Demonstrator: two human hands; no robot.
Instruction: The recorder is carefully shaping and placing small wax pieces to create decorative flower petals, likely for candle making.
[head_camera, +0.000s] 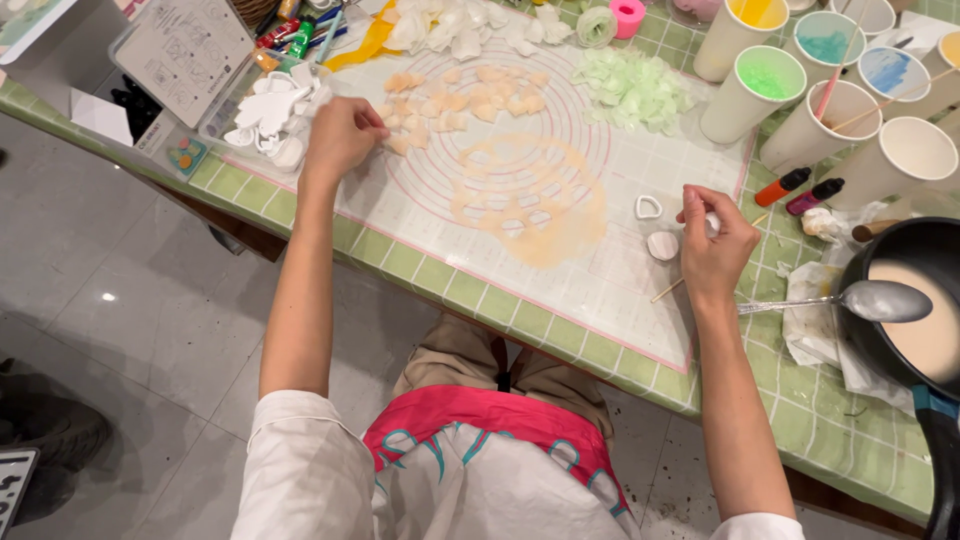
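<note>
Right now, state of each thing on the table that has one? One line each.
left hand: pinched on a peach petal, at the edge of the peach pile
right hand: closed around a small white piece
peach sheet: rolled flat, cut-outs already taken from it
petal cutter: lying free on the mat
pot: uncovered, part full of cream liquid
spoon: resting across the pot rim
green cup: upright, holding green colour

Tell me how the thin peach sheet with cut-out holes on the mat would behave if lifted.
The peach sheet looks thin and riddled with holes, so it would probably flop and tear. It lies flat on the mat, so it may cling.
</note>
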